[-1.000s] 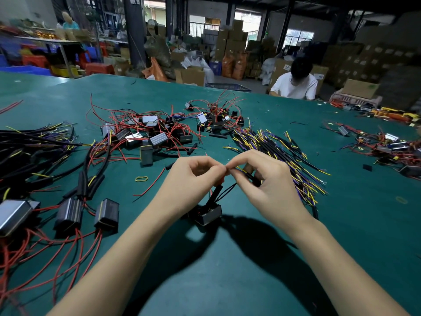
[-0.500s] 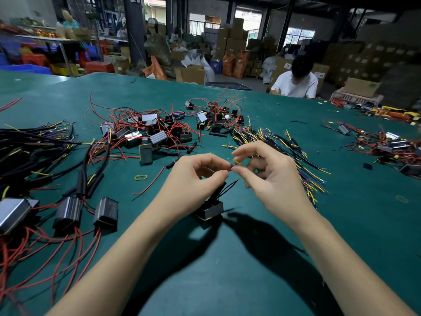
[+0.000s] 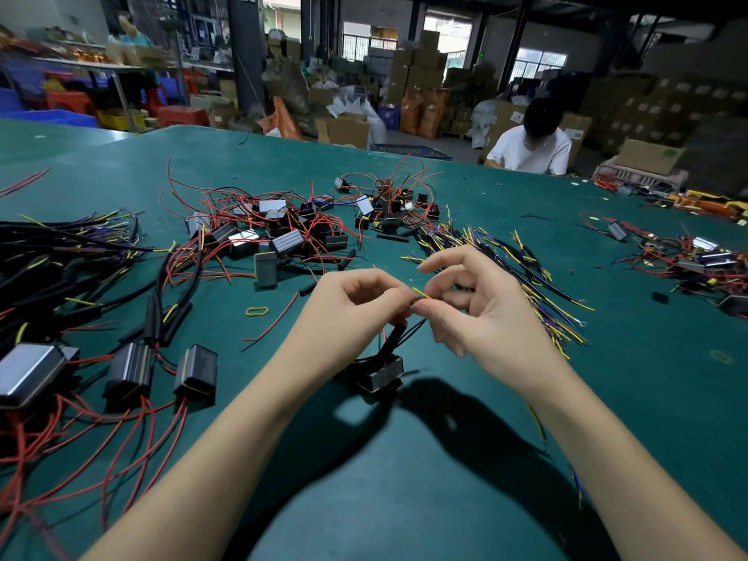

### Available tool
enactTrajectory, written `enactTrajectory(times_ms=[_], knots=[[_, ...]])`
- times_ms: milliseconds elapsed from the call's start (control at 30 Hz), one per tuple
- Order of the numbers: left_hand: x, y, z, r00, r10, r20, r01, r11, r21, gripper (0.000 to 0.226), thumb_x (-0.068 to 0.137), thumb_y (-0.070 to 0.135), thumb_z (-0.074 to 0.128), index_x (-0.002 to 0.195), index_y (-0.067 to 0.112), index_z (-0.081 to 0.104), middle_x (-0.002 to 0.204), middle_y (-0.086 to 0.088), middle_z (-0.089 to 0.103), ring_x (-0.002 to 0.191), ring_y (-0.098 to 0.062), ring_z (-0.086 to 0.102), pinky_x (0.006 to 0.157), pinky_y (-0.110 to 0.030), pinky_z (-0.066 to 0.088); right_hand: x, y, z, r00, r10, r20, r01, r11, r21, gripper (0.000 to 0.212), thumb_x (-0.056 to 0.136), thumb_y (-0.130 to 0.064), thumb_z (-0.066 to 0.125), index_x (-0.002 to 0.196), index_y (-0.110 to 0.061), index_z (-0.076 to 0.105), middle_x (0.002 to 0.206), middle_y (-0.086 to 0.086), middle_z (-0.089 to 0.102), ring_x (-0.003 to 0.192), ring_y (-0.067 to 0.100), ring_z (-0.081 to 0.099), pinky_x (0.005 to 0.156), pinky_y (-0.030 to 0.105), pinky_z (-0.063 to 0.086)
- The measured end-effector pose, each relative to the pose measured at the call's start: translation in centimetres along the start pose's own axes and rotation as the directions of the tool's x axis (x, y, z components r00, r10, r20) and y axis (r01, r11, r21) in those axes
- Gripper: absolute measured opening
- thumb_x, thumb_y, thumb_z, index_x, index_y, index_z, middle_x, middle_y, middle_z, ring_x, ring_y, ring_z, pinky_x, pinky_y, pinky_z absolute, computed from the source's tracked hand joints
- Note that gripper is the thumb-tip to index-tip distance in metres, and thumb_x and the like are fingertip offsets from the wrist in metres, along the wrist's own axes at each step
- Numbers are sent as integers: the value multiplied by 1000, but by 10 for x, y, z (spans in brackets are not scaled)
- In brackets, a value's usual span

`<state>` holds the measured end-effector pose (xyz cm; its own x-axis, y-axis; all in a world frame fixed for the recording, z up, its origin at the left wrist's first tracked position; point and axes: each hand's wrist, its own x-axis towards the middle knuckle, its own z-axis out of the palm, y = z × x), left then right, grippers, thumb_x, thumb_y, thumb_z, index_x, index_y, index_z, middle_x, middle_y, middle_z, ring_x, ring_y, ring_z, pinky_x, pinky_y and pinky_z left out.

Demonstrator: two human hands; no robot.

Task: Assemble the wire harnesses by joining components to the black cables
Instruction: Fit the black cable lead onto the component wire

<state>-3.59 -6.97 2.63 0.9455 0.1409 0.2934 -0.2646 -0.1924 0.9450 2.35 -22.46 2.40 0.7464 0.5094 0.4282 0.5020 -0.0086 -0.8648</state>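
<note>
A green table [image 3: 404,500] is being crowded by red-wired modules [image 3: 279,236] upper centre and black cables [image 3: 60,269] at left. At centre, a yellow wire [image 3: 421,293] is being pinched by the left hand [image 3: 348,313] and right hand [image 3: 481,317], above a black module [image 3: 378,372].

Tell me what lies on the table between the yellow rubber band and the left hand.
In the head view, a loose red wire lies between the yellow rubber band and the left hand.

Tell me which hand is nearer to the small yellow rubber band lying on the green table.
Left. The left hand is just right of the yellow rubber band on the green table; the right hand is farther right, beyond the left, both pinching a yellow wire.
</note>
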Motion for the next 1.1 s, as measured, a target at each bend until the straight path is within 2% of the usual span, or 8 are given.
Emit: enactTrajectory(times_ms=[133,300,433,567,633,733,833,1100], knots=[[2,-3,-1,999,-45,31,46,998,-47,15,91,14,60,80,10,69,70,2,68,64,-2,62,55,-7,39,0,-5,-3,999,-19,29,18,998,54,21,87,8,61,93,-12,59,74,5,55,50,14,52,44,23,41],[4,-10,-3,996,-92,11,93,994,-60,13,91,19,61,83,13,69,70,8,69,70,-5,66,56,-10,41,-1,-3,-3,1000,-22,-18,19,992,-122,11,86,0,64,84,-10,64,63,-8,60,53,5,53,53,18,42],[3,-10,-2,1000,-20,3,20,1000,-24,11,89,16,63,84,11,70,72,4,70,68,-6,67,59,-9,43,0,-2,-2,997,-9,-72,-5,982,-187,12,85,-6,68,80,-16,66,71,-4,66,66,14,61,65,28,49],[3,-11,-2,996,71,-45,-66,992,106,10,89,14,65,86,6,70,73,-1,70,71,-14,69,75,-32,54,1,0,-1,996,-16,-89,-8,967,-255,13,83,-10,71,76,-21,68,70,-8,67,66,7,60,64,21,47],[3,-11,0,989,133,-65,-119,975,189,10,89,12,64,85,7,71,71,-1,70,70,-17,68,72,-35,54,0,0,0,996,-44,-84,17,953,-303,11,82,-13,72,76,-21,67,70,-8,68,65,4,60,65,19,46],[2,-11,2,970,235,-56,-208,930,304,11,89,12,63,82,8,70,68,3,67,63,-5,61,62,-19,45,-1,1,1,993,-87,-81,55,940,-336,9,82,-15,73,77,-15,66,70,-4,67,66,8,61,67,21,48],[1,-9,2,957,285,-49,-247,894,373,12,89,10,63,81,7,70,67,3,66,59,-1,53,58,-9,34,0,1,4,978,-195,-79,140,882,-450,8,82,-13,73,79,-12,66,73,-6,65,70,8,59,69,13,42],[1,-6,2,990,138,-43,-123,963,240,18,92,12,59,80,5,69,69,-1,68,65,-9,59,67,-24,47,-1,1,6,936,-351,-30,268,765,-585,9,80,-1,68,81,-10,66,78,-2,62,72,13,56,69,9,35]])
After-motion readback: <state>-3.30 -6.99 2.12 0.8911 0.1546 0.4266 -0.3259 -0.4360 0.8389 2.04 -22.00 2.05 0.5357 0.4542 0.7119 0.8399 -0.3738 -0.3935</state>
